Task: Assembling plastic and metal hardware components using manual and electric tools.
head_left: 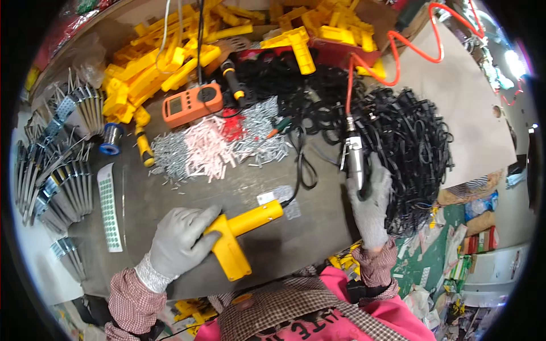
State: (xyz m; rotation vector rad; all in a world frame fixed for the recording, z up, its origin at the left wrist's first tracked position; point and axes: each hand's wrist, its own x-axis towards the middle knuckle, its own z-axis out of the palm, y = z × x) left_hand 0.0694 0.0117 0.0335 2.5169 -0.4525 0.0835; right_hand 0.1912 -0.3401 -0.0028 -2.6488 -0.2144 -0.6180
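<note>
On the worktop (318, 233), the left hand (182, 241) has its grip closed on the handle side of a yellow pistol-shaped plastic housing (233, 241), thumb and fingers pinching it from 9 o'clock. At 2 o'clock from the housing, the right hand (372, 199) lies alongside a silver pneumatic screwdriver (355, 153), fingers partly curled; whether its grip is closed cannot be told. Silver screws (261, 128) lie at 12 o'clock, an orange multimeter (192, 106) at 11.

The left glove (181, 241) and right glove (372, 202) were grey, the sleeves (136, 298) red-and-white check, the gun-shaped casing (230, 250) yellow, the driver (355, 153) silver. On the dark-grey desk (318, 227), piled casings (136, 79) were yellow near the far edge, cables (412, 148) black toward the right.
</note>
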